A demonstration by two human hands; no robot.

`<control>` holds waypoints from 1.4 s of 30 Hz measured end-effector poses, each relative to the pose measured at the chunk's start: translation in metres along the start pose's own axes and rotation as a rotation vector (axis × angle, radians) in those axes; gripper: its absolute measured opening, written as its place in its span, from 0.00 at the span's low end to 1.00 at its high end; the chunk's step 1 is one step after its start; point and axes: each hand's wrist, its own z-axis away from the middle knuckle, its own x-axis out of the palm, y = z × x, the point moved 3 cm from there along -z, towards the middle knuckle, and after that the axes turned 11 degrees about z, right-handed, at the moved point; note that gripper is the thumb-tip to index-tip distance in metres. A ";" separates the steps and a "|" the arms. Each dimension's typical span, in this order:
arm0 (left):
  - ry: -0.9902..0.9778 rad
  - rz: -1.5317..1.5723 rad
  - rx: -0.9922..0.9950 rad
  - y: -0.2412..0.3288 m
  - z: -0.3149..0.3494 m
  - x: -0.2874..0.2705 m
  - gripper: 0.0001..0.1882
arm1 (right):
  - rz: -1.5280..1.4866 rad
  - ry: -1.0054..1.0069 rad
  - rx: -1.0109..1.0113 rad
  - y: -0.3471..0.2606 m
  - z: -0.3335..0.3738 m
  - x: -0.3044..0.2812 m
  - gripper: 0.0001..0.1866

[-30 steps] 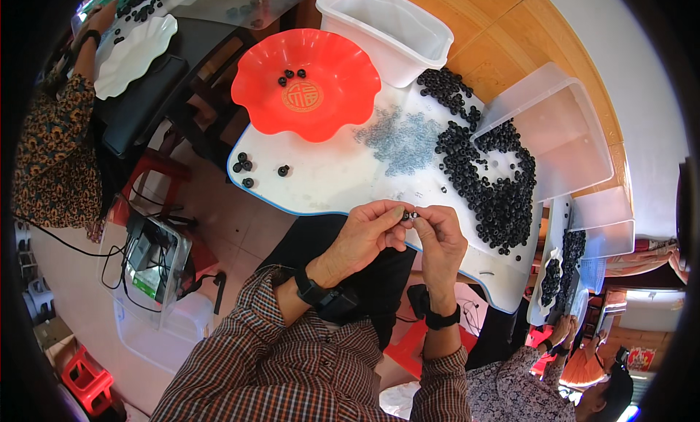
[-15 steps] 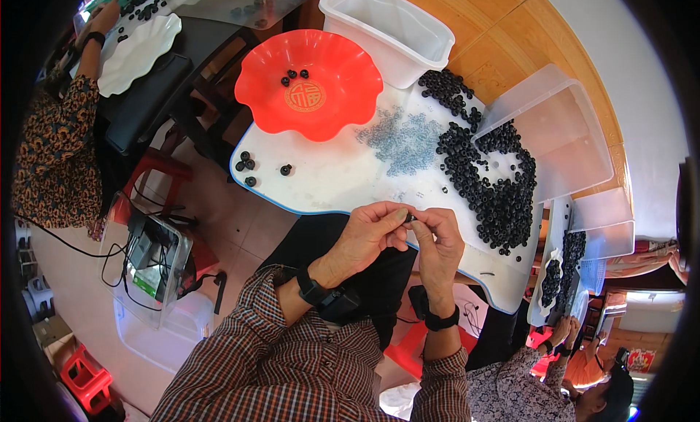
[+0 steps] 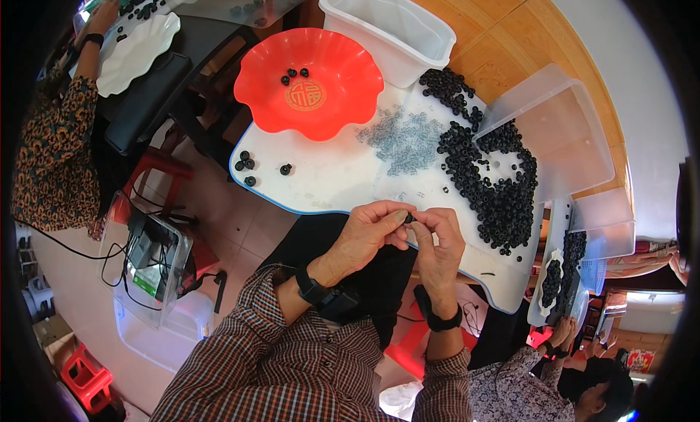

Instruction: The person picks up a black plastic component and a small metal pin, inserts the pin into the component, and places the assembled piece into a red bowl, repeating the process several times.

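Observation:
My left hand (image 3: 368, 236) and my right hand (image 3: 440, 248) meet just past the table's near edge, fingertips pinched together on a small black round part (image 3: 408, 219). Fingers cover most of that part. Similar black parts (image 3: 481, 181) lie heaped on the white table (image 3: 321, 181) to the right. Beside them spreads a patch of small clear pieces (image 3: 401, 141). A few black parts (image 3: 285, 169) rest at the table's left end, and several others (image 3: 292, 73) sit inside the red wavy-edged bowl (image 3: 343, 119).
A white bin (image 3: 386, 35) stands behind the bowl. A clear tub (image 3: 558, 130) lies tipped at the far right of the heap. Co-workers sit at left (image 3: 55, 145) and lower right (image 3: 518, 385). A clear box of cables (image 3: 149, 254) stands at left by a red stool (image 3: 86, 378).
Both hands stay in nearly the same place, with small finger movements around the black part. At lower right, the co-workers have shifted slightly.

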 end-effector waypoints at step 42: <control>0.048 -0.357 0.108 0.011 0.008 0.009 0.13 | 0.237 -0.033 -0.141 -0.009 0.005 0.005 0.08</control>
